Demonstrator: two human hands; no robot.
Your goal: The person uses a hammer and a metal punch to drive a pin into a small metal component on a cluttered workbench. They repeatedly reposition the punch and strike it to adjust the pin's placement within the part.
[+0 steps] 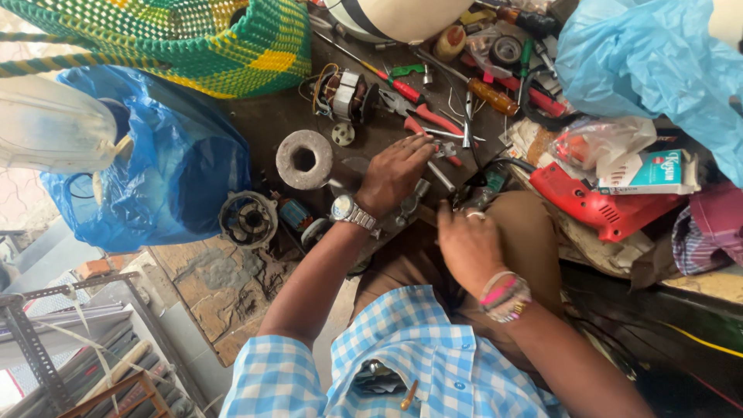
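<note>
My left hand (395, 172), with a metal wristwatch (346, 209) on the wrist, lies palm down on the dark workbench (267, 116), fingers spread towards red-handled pliers (430, 118) and small metal parts. My right hand (467, 241), with a ring and coloured bracelets, is curled near my knee beside a dark wired part (484, 188); its fingers are hidden, so what it grips is unclear. A small electric motor (344, 94) with copper windings sits further back. A round grey stone ring (304, 159) lies left of my left hand.
A round metal motor housing (248, 219) lies at the bench edge. A blue plastic bag (159, 166) and green-yellow woven basket (193, 39) are at left. Screwdrivers (495, 97), a red power drill (600, 205), a small carton (646, 174) and another blue bag (654, 66) crowd the right.
</note>
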